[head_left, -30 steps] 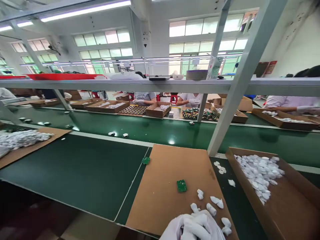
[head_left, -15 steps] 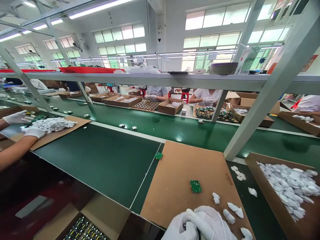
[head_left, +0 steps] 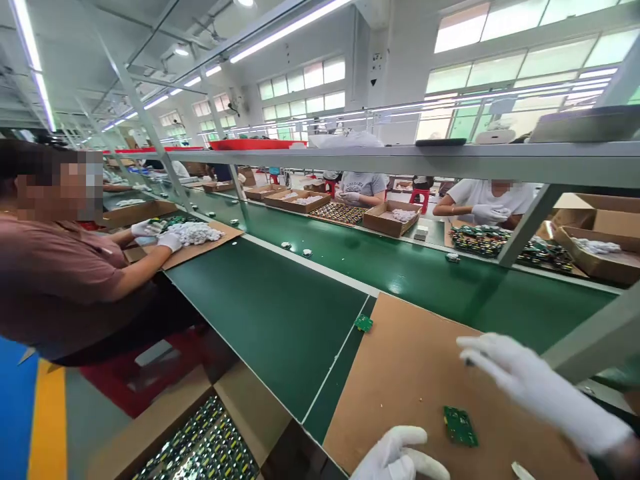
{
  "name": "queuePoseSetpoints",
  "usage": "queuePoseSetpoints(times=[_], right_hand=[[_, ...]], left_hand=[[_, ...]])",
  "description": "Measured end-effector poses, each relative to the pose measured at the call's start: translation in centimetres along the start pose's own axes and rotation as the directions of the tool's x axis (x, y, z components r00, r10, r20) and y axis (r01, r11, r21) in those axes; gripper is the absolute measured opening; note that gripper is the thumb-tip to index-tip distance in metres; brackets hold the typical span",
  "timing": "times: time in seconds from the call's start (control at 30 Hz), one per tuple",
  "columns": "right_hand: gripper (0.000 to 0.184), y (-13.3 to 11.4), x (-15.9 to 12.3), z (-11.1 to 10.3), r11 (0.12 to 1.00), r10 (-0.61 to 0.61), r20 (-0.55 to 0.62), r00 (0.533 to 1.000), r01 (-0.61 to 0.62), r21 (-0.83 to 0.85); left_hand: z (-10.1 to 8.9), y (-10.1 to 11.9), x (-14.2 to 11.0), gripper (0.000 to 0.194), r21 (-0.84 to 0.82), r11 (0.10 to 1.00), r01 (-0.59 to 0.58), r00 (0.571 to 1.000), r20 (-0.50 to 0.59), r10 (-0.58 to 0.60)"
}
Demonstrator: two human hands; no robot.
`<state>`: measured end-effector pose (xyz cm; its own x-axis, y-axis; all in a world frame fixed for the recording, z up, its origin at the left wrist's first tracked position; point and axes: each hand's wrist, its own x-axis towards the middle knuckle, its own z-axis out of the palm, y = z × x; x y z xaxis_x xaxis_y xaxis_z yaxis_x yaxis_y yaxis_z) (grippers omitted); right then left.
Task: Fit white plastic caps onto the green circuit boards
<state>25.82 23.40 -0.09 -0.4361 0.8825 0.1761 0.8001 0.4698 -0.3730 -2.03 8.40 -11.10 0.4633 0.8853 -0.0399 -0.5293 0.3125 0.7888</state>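
Note:
My right hand (head_left: 530, 390), in a white glove, reaches leftward over a brown cardboard sheet (head_left: 400, 360) with its fingers stretched out; a small dark spot shows under the fingertips. My left hand (head_left: 400, 457), also gloved, sits at the bottom edge, thumb and one finger apart, nothing visible in it, mostly cut off. A small green circuit board (head_left: 460, 425) lies on the cardboard between the hands, nearest my left. Another green board (head_left: 363, 323) lies at the cardboard's far left corner on the dark green mat (head_left: 270, 313).
A co-worker in a brownish shirt (head_left: 55, 280) sits at left, gloved hands at a pile of white parts (head_left: 195, 233). An open box of circuit boards (head_left: 200, 447) stands below the table edge. A green conveyor (head_left: 380, 260), a grey shelf (head_left: 400, 157) and a slanted post (head_left: 590, 333) lie ahead; workers sit opposite.
The view has swung left, bringing the co-worker into sight and losing the tray of white parts. My hands, pressed together before, have parted; the right one now stretches over the cardboard.

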Motion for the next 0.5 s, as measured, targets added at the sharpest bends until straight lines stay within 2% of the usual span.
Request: queuePoseSetpoints(times=[0.03, 0.07, 0.13, 0.2, 0.23, 0.3, 0.37, 0.4, 0.43, 0.47, 0.5], right_hand=[[0.036, 1.8, 2.4, -0.5, 0.981, 0.178, 0.037, 0.983, -0.174, -0.085], [0.039, 3.3, 4.6, -0.7, 0.911, 0.376, 0.015, 0.926, -0.367, -0.186], [0.043, 5.2, 7.5, -0.7, 0.826, 0.513, -0.001, 0.859, -0.493, -0.272], [0.039, 5.6, 8.3, -0.4, 0.783, 0.570, 0.027, 0.821, -0.533, -0.320], [0.040, 5.5, 8.1, -0.2, 0.782, 0.572, 0.039, 0.819, -0.531, -0.325], [0.037, 4.9, 7.0, 0.0, 0.801, 0.557, 0.073, 0.827, -0.512, -0.311], [0.039, 3.6, 5.0, -0.1, 0.844, 0.507, 0.114, 0.854, -0.465, -0.266], [0.040, 2.6, 3.6, -0.2, 0.872, 0.470, 0.148, 0.870, -0.431, -0.233], [0.042, 1.5, 1.9, -0.5, 0.899, 0.427, 0.186, 0.885, -0.393, -0.194], [0.045, 0.3, -0.1, -0.9, 0.922, 0.383, 0.225, 0.896, -0.357, -0.150], [0.048, -1.0, -2.2, -1.4, 0.939, 0.345, 0.259, 0.902, -0.329, -0.105]], left_hand=[[-0.2, 0.4, -0.4, 0.066, -0.001, 1.000, -0.013, 1.000, -0.009, 0.013], [-0.3, 1.0, -0.9, 0.062, 0.004, 1.000, -0.020, 0.999, -0.034, 0.020], [-0.2, 2.3, -2.3, 0.057, 0.032, 0.999, -0.019, 0.989, -0.148, 0.023], [0.1, 3.5, -3.8, 0.059, 0.052, 0.999, -0.003, 0.952, -0.306, 0.019], [0.0, 4.1, -4.5, 0.061, 0.069, 0.998, 0.013, 0.921, -0.389, 0.014], [-0.5, 5.5, -5.2, 0.067, 0.136, 0.989, 0.055, 0.860, -0.510, 0.022], [-1.4, 7.4, -4.8, 0.068, 0.299, 0.950, 0.091, 0.834, -0.544, 0.091], [-1.7, 8.5, -4.1, 0.064, 0.436, 0.893, 0.112, 0.846, -0.514, 0.145], [-2.1, 9.7, -3.1, 0.058, 0.596, 0.792, 0.133, 0.869, -0.454, 0.196], [-2.4, 11.0, -1.7, 0.051, 0.770, 0.617, 0.161, 0.872, -0.403, 0.276], [-2.7, 12.1, -0.1, 0.047, 0.902, 0.380, 0.204, 0.886, -0.336, 0.321]])
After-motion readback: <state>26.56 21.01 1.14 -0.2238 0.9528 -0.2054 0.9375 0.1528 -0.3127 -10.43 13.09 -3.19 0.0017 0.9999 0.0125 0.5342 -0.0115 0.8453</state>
